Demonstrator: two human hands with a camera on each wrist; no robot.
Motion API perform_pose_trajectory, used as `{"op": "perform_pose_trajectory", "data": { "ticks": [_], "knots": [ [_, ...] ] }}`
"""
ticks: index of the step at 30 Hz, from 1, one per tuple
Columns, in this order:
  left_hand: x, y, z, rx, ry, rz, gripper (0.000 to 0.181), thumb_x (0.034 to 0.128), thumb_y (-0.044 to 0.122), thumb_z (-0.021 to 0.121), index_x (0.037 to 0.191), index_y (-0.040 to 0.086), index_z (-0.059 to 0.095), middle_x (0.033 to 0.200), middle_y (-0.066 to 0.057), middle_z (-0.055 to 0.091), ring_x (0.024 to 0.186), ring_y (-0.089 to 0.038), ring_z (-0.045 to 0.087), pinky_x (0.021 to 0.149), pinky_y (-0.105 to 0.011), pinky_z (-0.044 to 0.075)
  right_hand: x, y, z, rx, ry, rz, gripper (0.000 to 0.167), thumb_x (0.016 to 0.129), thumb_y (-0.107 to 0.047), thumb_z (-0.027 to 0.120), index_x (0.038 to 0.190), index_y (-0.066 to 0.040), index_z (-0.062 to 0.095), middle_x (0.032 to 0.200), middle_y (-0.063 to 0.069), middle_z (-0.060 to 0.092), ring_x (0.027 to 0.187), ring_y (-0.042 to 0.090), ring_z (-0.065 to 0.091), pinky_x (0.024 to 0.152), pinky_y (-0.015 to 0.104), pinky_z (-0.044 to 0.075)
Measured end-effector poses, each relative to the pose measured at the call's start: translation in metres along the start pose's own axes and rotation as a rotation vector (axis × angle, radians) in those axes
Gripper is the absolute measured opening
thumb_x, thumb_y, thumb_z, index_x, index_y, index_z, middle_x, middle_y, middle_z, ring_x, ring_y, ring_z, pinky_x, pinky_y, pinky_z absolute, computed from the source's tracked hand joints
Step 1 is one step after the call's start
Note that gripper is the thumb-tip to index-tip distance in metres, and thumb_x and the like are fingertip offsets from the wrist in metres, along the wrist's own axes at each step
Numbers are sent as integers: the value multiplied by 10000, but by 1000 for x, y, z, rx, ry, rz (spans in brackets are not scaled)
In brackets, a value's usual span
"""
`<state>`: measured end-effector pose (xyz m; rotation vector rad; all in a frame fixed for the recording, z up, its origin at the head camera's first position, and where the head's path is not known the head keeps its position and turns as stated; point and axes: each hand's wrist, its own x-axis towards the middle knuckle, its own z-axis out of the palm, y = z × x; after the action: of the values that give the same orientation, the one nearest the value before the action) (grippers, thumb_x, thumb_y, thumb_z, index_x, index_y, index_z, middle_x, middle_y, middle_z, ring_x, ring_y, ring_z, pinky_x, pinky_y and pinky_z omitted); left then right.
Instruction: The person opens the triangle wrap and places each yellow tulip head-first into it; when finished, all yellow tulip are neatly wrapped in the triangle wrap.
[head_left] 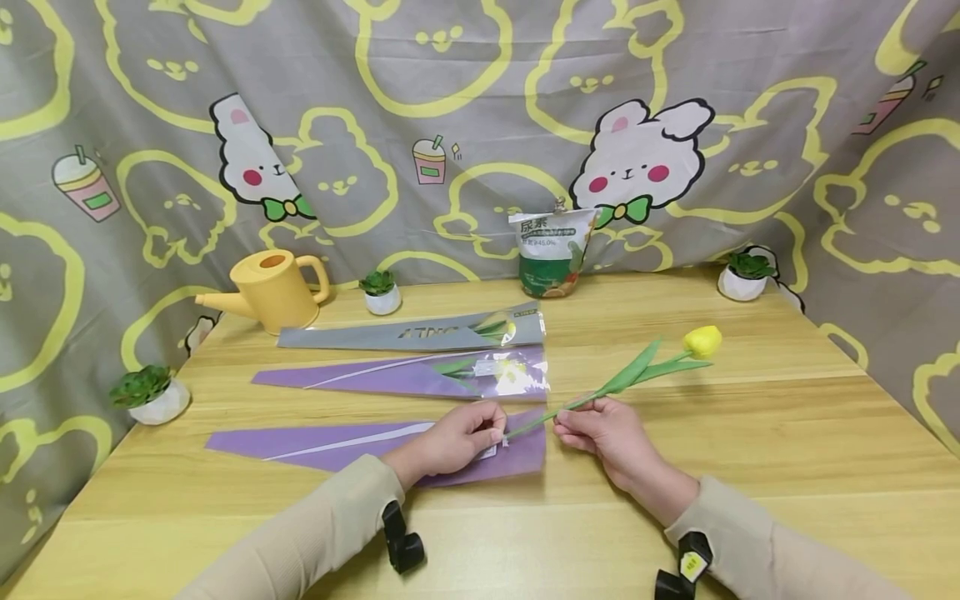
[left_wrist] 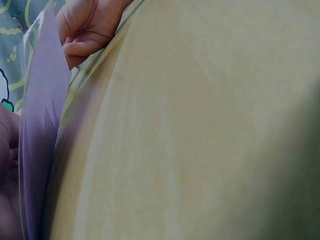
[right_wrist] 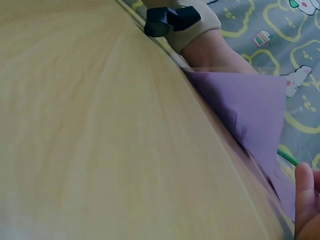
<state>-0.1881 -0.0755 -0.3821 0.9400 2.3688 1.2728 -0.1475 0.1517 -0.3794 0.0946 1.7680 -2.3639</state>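
Observation:
In the head view my right hand point(head_left: 607, 437) pinches the green stem of an artificial yellow tulip point(head_left: 702, 342); the bloom points to the far right. The stem's lower end reaches the mouth of the nearest purple flower sleeve point(head_left: 525, 454). There my left hand point(head_left: 461, 437) pinches the sleeve's upper layer near its right end. A small white label shows beneath the fingers. In the left wrist view the purple sleeve point(left_wrist: 45, 110) stands raised off the table, partly hiding the left hand. The right wrist view shows my right fingers point(right_wrist: 306, 195) by the stem, beside the sleeve.
Two filled sleeves, one purple point(head_left: 360, 375) and one grey point(head_left: 360, 335), lie behind. A yellow watering can point(head_left: 281, 292), a green-and-white bag point(head_left: 551, 258) and small potted succulents point(head_left: 381, 296) stand along the back and left of the wooden table point(head_left: 750, 433). A patterned curtain point(head_left: 480, 133) hangs behind.

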Motion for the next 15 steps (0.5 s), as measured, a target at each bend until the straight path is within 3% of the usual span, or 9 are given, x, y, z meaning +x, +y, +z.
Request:
{"op": "perform_pose_trajectory", "data": {
  "ticks": [4,15],
  "knots": [
    [-1,1,1,-4,0,5,147,906,40,526,774,68,466,715,28,424,665,-97,423,637,-221,363,0,1,3,-74,-9,6,37,864,47,561,883,67,585,726,50,683,674,97,663,651,214,532],
    [-1,2,1,27,-4,11,148,919,62,519,781,65,466,734,30,424,673,-97,417,655,-223,353,-1,-1,4,-213,-55,44,220,880,5,555,985,199,561,723,45,662,636,88,646,606,218,532]
  ]
}}
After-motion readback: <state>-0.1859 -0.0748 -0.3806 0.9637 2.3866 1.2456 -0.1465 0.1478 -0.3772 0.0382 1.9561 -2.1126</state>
